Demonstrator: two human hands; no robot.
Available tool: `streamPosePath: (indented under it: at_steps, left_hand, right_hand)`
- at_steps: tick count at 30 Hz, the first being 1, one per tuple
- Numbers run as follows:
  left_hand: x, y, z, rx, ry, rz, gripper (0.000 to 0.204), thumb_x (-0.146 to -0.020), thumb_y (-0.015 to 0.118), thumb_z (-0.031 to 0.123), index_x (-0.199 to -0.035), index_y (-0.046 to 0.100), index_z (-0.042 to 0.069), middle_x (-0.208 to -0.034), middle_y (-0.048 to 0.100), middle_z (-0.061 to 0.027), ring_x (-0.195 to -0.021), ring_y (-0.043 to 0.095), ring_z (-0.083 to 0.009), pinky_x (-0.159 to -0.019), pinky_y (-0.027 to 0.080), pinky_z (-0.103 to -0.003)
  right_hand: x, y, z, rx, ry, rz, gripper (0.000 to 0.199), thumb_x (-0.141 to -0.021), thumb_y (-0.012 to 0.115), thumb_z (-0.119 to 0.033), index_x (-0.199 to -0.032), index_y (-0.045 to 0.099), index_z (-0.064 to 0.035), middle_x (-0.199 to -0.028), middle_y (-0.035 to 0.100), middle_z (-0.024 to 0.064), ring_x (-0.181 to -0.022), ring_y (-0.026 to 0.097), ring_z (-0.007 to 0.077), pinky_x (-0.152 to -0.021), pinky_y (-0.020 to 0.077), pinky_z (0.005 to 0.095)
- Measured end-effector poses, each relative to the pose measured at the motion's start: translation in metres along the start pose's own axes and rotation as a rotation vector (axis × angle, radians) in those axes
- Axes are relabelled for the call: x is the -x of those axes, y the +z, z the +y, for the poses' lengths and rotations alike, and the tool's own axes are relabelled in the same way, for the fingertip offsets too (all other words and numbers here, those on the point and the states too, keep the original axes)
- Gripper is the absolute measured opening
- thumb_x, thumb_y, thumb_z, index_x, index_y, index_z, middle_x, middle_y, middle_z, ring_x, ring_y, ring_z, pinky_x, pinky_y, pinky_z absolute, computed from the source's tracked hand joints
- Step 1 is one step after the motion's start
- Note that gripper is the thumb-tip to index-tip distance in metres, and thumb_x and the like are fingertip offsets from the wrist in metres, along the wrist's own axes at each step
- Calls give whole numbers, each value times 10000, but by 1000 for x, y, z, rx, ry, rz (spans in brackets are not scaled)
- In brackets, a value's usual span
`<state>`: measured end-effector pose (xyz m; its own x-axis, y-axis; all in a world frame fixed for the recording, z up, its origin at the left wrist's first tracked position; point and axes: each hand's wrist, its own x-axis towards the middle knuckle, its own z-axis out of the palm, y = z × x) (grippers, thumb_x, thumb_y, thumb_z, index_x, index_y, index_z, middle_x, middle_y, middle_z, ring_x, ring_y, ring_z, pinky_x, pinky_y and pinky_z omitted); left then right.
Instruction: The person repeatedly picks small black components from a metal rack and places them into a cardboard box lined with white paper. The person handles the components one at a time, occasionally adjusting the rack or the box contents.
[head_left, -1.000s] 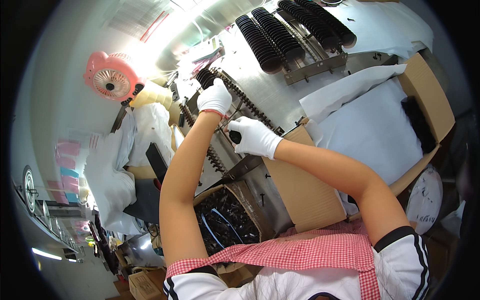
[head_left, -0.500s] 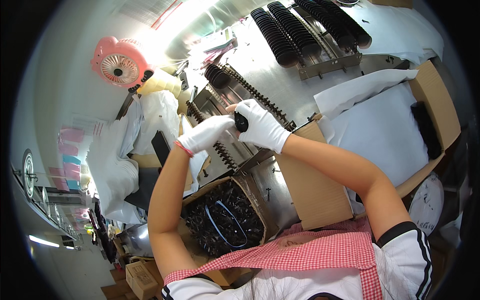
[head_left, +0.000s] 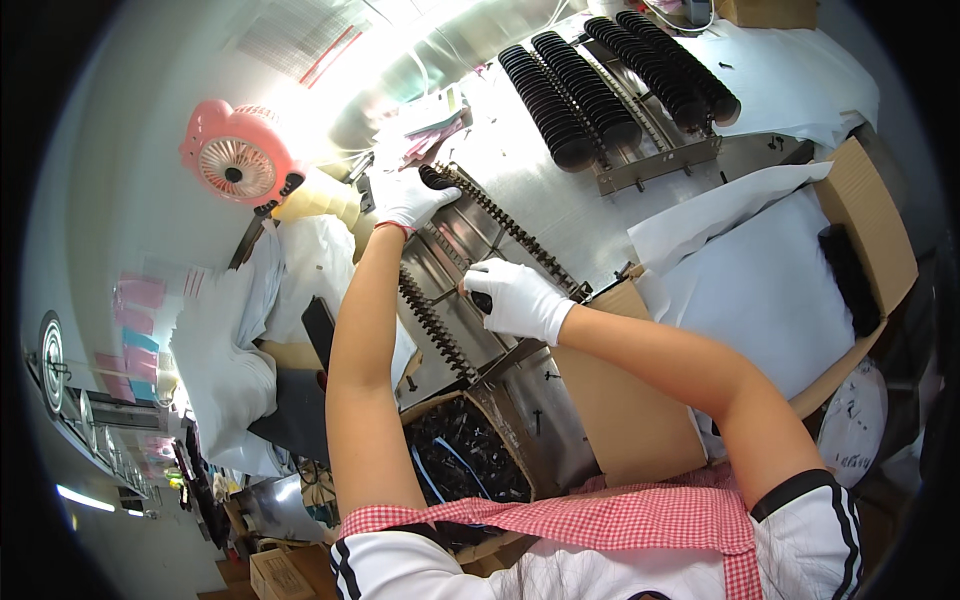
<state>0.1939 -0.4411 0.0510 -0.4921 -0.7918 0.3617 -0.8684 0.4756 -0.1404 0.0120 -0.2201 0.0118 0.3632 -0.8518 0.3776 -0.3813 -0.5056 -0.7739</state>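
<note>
Two gloved hands work the metal rack [head_left: 520,245]: your left hand [head_left: 408,197] pinches a black part [head_left: 436,178] at the far row's end, your right hand [head_left: 518,298] grips another [head_left: 481,300] nearer; seat each squarely before releasing.

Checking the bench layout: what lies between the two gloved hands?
In the head view, a metal tray with a row of black parts lies between the left hand and right hand.
</note>
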Motion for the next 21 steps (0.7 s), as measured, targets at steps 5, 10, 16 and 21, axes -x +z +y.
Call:
streamPosePath:
  at_steps: [5,10,16,21]
  left_hand:
    - [-13,3,18,-253,-121,-262,744,-778,642,517,-1373,542,81,-1470,438,-198,-1363,382,-346,-1090,337,-453]
    - [-28,0,39,-327,-313,-431,559,-830,569,376,-1304,583,79,-1371,519,-231,-1241,503,-362,-994,423,-462]
    - [4,-53,24,-185,-412,-466,384,-893,481,207,-1220,632,75,-1253,617,-270,-1094,649,-381,-878,527,-474]
    - [74,-89,77,815,-442,-231,290,-918,560,186,-1109,608,-27,-878,685,-141,-797,664,-231,-767,520,-358]
  right_hand:
    - [2,-2,1,-49,-8,-3,318,-696,658,-8,-1003,627,-89,-1036,647,126,-1014,622,357,-856,527,421]
    - [4,-1,-3,-100,59,61,282,-732,652,-13,-1005,618,-76,-1029,633,151,-1015,622,363,-884,527,423]
    - [3,-2,-9,-53,70,158,365,-760,738,-99,-1092,587,-79,-1113,595,151,-1030,617,362,-903,528,418]
    - [5,-14,-31,-81,78,416,568,-707,817,-98,-1198,531,-105,-1312,463,190,-1140,567,394,-965,504,421]
